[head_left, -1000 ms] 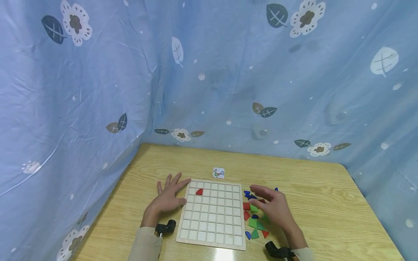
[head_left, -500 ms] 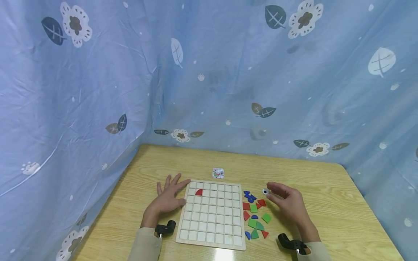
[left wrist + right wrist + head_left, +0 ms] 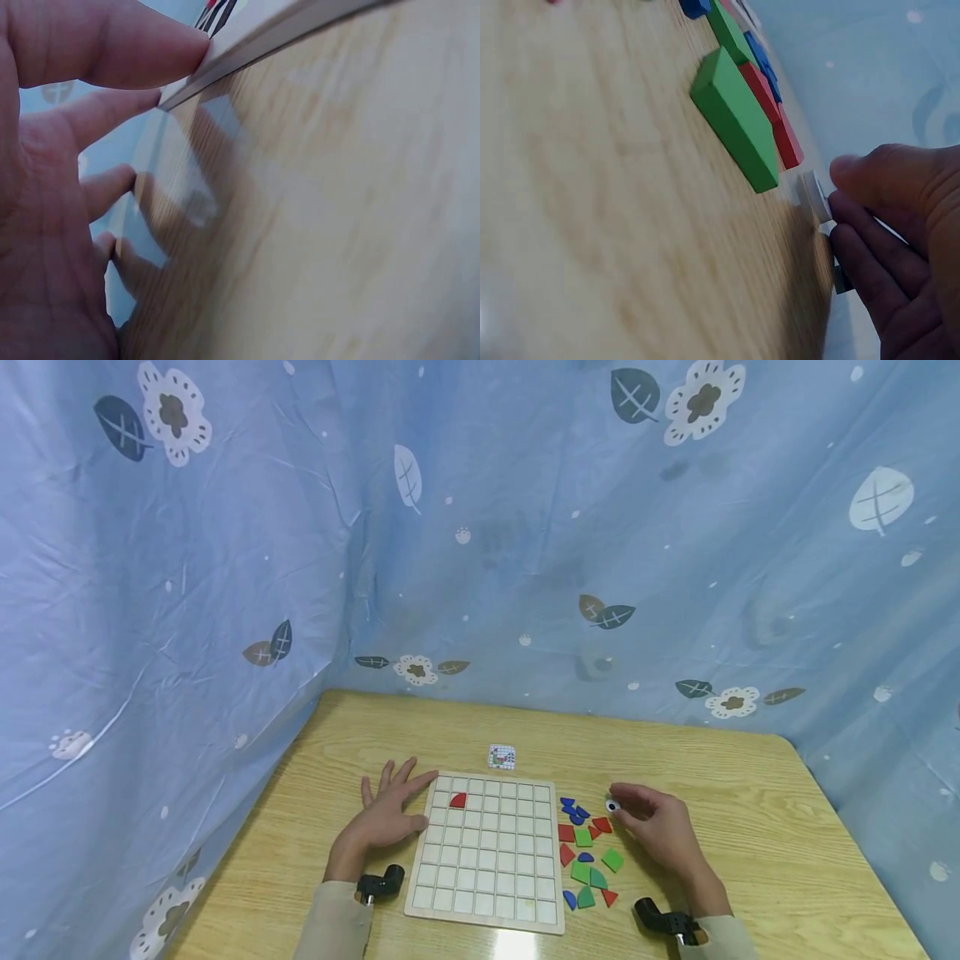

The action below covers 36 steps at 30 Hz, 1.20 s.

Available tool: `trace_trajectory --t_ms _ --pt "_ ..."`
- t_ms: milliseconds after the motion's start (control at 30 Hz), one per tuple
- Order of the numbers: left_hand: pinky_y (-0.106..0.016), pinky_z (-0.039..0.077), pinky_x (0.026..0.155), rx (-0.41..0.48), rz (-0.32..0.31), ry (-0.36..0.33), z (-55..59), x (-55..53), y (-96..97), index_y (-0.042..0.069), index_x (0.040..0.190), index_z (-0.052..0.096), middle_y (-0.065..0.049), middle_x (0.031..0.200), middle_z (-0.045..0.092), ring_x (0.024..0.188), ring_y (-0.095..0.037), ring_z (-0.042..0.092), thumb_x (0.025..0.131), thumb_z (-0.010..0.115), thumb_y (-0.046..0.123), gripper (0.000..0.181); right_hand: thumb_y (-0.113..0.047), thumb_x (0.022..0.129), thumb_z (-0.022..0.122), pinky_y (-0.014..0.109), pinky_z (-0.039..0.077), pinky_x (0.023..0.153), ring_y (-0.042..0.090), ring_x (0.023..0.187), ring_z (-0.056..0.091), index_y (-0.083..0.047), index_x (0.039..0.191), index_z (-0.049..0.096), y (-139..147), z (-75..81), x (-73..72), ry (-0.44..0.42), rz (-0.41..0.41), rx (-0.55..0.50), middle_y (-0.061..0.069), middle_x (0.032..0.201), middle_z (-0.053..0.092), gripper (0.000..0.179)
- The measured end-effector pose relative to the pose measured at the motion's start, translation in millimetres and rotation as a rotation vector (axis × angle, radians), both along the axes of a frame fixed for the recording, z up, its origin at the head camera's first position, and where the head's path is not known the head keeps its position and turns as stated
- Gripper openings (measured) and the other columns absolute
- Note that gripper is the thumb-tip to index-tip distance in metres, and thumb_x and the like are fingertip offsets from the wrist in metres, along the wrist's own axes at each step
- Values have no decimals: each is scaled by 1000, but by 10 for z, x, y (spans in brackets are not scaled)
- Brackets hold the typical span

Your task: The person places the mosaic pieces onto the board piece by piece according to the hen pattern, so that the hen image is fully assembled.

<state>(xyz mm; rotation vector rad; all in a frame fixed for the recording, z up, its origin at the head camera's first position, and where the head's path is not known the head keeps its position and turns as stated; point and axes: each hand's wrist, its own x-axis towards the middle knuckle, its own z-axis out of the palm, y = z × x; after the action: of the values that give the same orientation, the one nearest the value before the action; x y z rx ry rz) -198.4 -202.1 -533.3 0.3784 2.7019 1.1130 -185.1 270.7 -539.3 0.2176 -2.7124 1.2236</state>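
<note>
A wooden grid board point(image 3: 483, 920) lies on the table with one red quarter-circle tile point(image 3: 458, 800) on a cell near its upper left. My left hand point(image 3: 386, 818) is spread at the board's left edge, with thumb and forefinger touching the rim. To the right of the board, my right hand point(image 3: 663, 831) curves loosely at a white round eye tile point(image 3: 612, 806) with a black dot. In the right wrist view the eye tile point(image 3: 815, 196) lies low at the table by the fingertips, not enclosed by them. A dark piece point(image 3: 843, 279) is partly hidden behind those fingers.
Between board and right hand lie loose red, green and blue tiles, including a green square point(image 3: 612, 860), a red square point(image 3: 566, 833) and a blue half-circle point(image 3: 586, 857). A small pattern card point(image 3: 502, 757) sits beyond the board. A blue curtain point(image 3: 480, 568) hangs behind the table.
The right hand has moved right, off the loose tiles, to the eye tile. Since half a second ago the eye tile has shifted slightly toward the person. The left hand stays in place.
</note>
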Motion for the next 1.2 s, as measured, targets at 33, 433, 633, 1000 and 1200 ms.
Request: trace_trajectory --t_ms 33,433,633,1000,1200 --pt "-78 -26 121 0 0 2 -1 0 -1 22 166 50 -19 184 14 168 -51 -12 88 72 13 82 -4 94 83 15 60 91 30 113 80 -5 131 78 -1 -1 5 6 -3 8 11 124 82 37" --pt "-78 -26 121 5 6 -1 -4 11 3 23 166 50 -19 184 14 168 -51 -12 88 73 13 82 3 91 82 19 61 94 29 116 79 -9 129 79 -3 -6 -7 -7 10 60 6 123 83 40" --pt "-78 -25 122 -2 9 3 6 8 12 22 166 51 -19 184 15 169 -51 -11 88 72 13 82 1 90 85 28 64 93 28 112 80 -10 126 80 5 -1 12 17 12 110 4 119 83 37" --pt "-78 -25 121 -1 -2 3 1 4 21 20 166 51 -19 184 15 168 -52 -11 87 72 13 82 1 90 86 11 58 88 12 105 79 -8 124 81 -9 -35 70 52 -39 17 6 117 84 35" --pt "-78 -25 121 -2 3 7 -8 7 8 21 166 51 -19 184 15 168 -52 -11 87 72 13 82 -4 93 85 6 51 96 16 106 80 -10 124 82 -234 134 106 64 -4 -72 6 119 83 31"
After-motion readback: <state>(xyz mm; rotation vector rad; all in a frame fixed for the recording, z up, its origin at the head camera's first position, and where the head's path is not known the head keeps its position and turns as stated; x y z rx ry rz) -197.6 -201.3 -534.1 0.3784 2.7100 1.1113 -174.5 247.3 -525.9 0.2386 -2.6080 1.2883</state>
